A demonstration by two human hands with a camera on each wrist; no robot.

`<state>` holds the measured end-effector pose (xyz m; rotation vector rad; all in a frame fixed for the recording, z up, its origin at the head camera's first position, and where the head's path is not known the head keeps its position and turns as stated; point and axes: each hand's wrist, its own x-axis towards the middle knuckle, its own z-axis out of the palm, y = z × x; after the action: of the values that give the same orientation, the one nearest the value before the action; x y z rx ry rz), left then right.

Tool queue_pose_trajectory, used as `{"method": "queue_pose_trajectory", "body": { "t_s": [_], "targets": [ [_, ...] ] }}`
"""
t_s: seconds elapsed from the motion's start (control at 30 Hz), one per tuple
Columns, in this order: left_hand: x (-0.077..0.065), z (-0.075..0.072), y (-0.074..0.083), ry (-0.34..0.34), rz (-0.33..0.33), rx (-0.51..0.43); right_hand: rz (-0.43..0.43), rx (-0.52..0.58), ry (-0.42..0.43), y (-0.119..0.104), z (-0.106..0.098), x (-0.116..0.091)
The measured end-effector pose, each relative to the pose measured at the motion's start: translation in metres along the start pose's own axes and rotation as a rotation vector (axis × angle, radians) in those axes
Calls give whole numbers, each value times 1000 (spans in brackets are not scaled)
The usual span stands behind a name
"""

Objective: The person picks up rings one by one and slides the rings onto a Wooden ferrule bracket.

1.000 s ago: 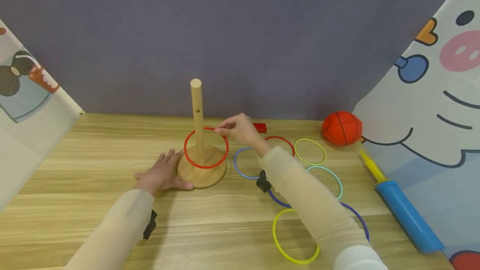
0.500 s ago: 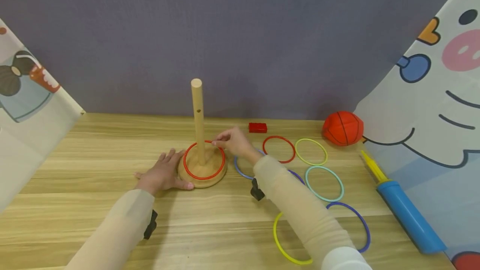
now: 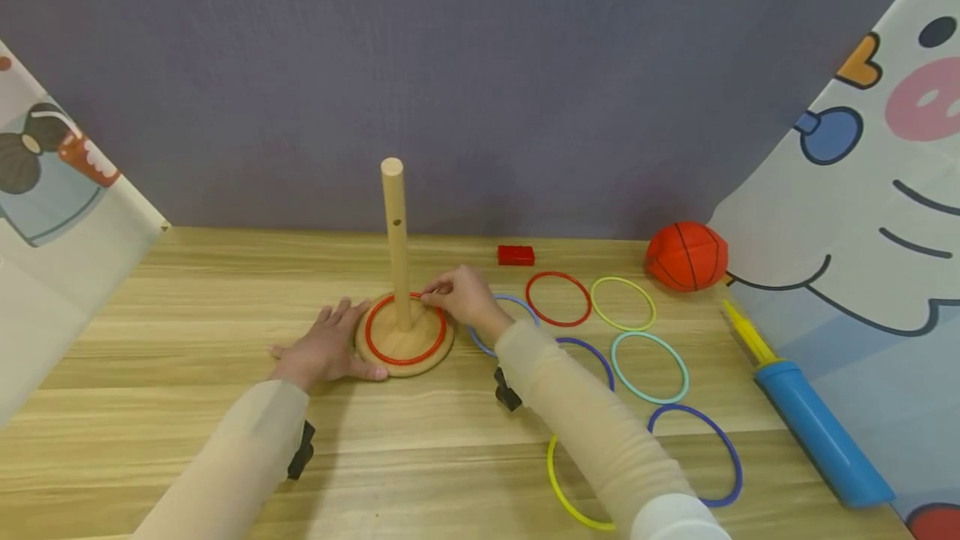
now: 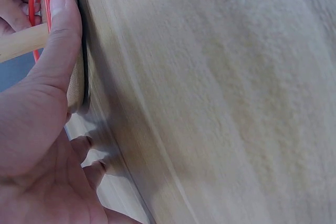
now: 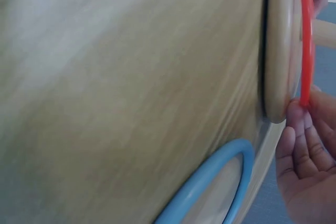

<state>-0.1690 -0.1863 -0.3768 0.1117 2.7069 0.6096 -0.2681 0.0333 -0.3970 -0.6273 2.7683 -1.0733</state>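
While the left hand (image 3: 330, 346) lies at the nine o'clock side of a round, pale wooden base (image 3: 420, 340), we see its fingers spread apart on the wood-grain tabletop (image 3: 420, 457), with the thumb resting on the base's rim near seven o'clock. At the other side is the right hand (image 3: 463, 297), its fingers clamped on a thin red plastic ring (image 3: 406, 364), which they pinch at about one o'clock on its edge. We find this ring low over the base and around the upright, pale wooden post (image 3: 397, 252); whether any part of it touches the base, we cannot tell. Taking the base as the clock's centre, we see a light blue ring (image 3: 527, 307) at three o'clock, partly behind the right hand and wrist, and a second red ring (image 3: 558, 274) farther out, between two and three. A small yellow-green ring (image 3: 622, 278) and a turquoise ring (image 3: 647, 333) lie beyond, both near three. Toward four we make out a large yellow ring (image 3: 552, 473), partly hidden by the beige right sleeve (image 3: 585, 415). We also note a small red block (image 3: 516, 256) at two o'clock, a red ball with black lines (image 3: 687, 257) between two and three, and a blue pump with a yellow nozzle (image 3: 821, 432) between three and four.
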Motion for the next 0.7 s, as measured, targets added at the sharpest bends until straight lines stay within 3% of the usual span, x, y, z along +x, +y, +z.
{"method": "queue_pose_trajectory", "body": {
  "t_s": [0.4,0.57,0.7],
  "targets": [
    [1,2,-1,-13,-3,-9,20,-16,-19,-2,-2,-1],
    [2,2,-1,-17,-12,-11,21,36,-55,-4,-14,-4],
    [1,0,-1,-15,-7,-7,-16,71,-38,-7,-28,-9]
  ]
}}
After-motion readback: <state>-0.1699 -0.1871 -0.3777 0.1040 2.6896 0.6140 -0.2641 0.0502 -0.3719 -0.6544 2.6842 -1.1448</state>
